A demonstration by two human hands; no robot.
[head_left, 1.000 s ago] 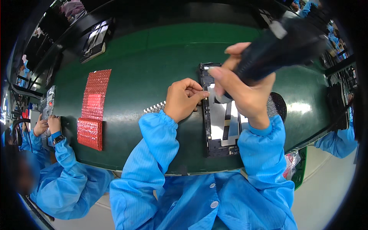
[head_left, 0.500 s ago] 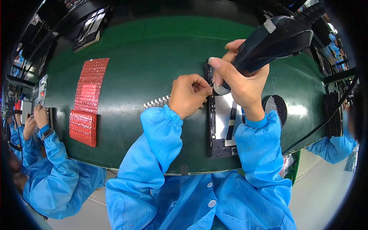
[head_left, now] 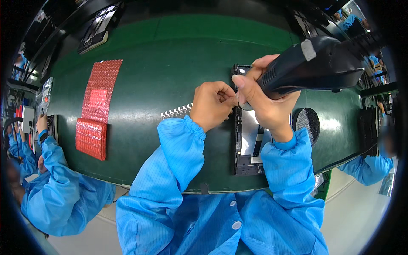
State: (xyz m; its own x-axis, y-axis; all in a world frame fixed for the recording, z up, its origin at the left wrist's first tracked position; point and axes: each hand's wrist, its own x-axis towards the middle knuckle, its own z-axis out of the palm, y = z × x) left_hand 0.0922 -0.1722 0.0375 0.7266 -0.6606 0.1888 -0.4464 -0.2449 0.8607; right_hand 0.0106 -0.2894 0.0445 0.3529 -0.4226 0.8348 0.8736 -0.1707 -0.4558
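My right hand (head_left: 272, 108) grips a black corded power tool, apparently an electric screwdriver (head_left: 316, 63), around its slotted front. Its back end slants up to the right; fingers hide the tip. Below it lies an opened flat electronic device (head_left: 248, 168) with a black frame and silver inner plate, partly covered by my right hand and sleeve. At the frame's left edge, my left hand (head_left: 213, 105) is closed in a pinch close to the tip. Whatever its fingers hold is hidden. A pale notched strip (head_left: 176, 112) rests on the green table beside my left wrist.
Red bubble wrap (head_left: 102, 91) lies left, partly folded. A round black dish with a textured inside (head_left: 307, 123) sits right of the device. Another flat device (head_left: 95, 38) is at the far left. Co-workers in blue sleeves (head_left: 59, 170) flank the table.
The screwdriver's back end has swung right and slightly down. My two hands stay close together at the frame's left edge. A co-worker's hand at left has shifted.
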